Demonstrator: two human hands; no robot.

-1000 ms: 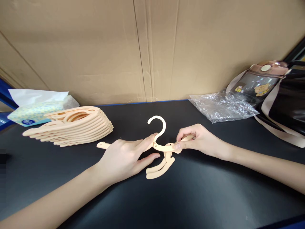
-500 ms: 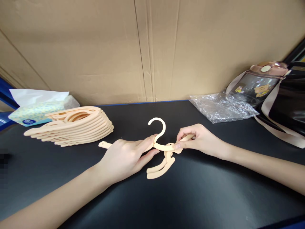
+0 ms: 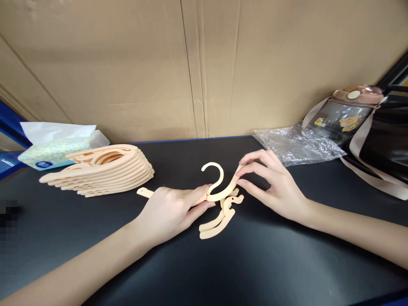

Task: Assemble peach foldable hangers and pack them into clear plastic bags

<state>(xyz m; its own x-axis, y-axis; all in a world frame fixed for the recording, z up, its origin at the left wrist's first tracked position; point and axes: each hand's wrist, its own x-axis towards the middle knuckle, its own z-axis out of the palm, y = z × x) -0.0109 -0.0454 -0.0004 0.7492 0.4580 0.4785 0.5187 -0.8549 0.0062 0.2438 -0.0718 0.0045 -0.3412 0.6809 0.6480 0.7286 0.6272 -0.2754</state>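
Note:
My left hand [image 3: 174, 214] is closed around the left arm of a cream plastic folding clothes hanger [image 3: 219, 195], next to the base of its hook. The hook curls upward, and the left arm's tip pokes out behind my knuckles. My right hand [image 3: 270, 182] grips the raised end of the hanger's right arm between thumb and fingertips. Beneath that arm, curved pieces of the same cream plastic [image 3: 216, 229] lie overlapping on the black table [image 3: 242, 267]. Whether they join the hanger is hidden.
To the left, a stack of cream hangers [image 3: 108, 174] sits in front of a tissue pack [image 3: 60, 148]. At the back right are a crumpled clear plastic bag [image 3: 296, 146] and a strapped drinking bottle [image 3: 344, 114]. A cardboard wall [image 3: 143, 72] rises behind the table.
The hanger's right arm has swung upward, with my right hand now at its end and its fingers more spread. My left hand keeps its hold near the hook.

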